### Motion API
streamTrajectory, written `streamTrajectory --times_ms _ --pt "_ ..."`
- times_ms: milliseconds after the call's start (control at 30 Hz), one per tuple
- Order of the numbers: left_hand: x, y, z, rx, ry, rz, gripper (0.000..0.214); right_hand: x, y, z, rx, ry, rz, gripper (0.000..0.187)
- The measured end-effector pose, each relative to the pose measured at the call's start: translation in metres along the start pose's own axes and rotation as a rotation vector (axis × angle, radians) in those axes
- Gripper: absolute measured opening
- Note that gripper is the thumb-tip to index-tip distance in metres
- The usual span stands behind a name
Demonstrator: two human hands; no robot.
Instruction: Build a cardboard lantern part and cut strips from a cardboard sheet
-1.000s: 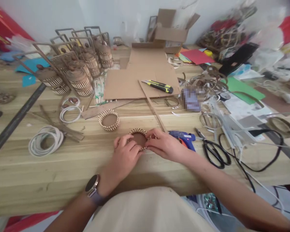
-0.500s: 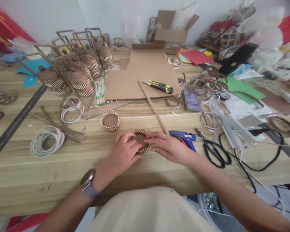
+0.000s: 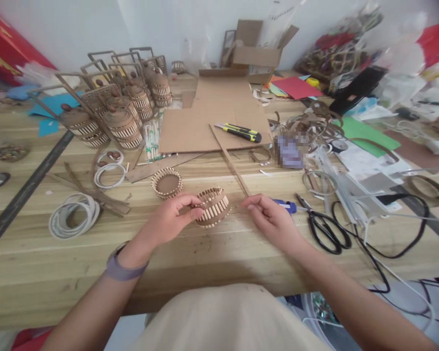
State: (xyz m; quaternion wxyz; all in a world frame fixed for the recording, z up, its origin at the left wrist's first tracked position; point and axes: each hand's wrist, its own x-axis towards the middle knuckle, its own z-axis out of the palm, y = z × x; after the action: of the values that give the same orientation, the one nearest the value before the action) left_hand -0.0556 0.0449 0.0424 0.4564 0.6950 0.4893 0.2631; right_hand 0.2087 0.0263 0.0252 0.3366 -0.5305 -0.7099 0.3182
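Note:
My left hand grips a small round basket made of little sticks and brown card, lifted and tipped on its side just above the wooden table. My right hand hovers a little to the right of the basket, not touching it, fingers loosely curled with nothing in them. A second small stick basket stands upright on the table just behind my left hand. A blue glue gun lies partly hidden behind my right hand.
Black scissors and black cables lie to the right. A yellow utility knife rests on flat cardboard. Finished stick lanterns stand at the back left. White rings lie on the left. Craft clutter fills the right side.
The basket lay flat on the table under both hands. My left hand has lifted it and tipped it on its side. My right hand let go and drew away to the right.

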Motion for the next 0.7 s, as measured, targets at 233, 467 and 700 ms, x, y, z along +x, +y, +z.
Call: streamTrajectory --times_ms 233,467,700 --pt "0.001 0.005 -0.002 -0.315 -0.168 -0.013 0.026 0.018 -0.007 -0.013 0.18 -0.036 -0.048 0.039" --pt "0.006 -0.01 0.012 -0.491 -0.216 0.052 0.035 0.032 -0.023 -0.015 0.47 -0.435 -0.094 0.04" --pt "0.002 -0.019 0.031 -0.694 -0.133 -0.016 0.08 0.036 -0.027 -0.006 0.452 -0.333 0.101 0.044"
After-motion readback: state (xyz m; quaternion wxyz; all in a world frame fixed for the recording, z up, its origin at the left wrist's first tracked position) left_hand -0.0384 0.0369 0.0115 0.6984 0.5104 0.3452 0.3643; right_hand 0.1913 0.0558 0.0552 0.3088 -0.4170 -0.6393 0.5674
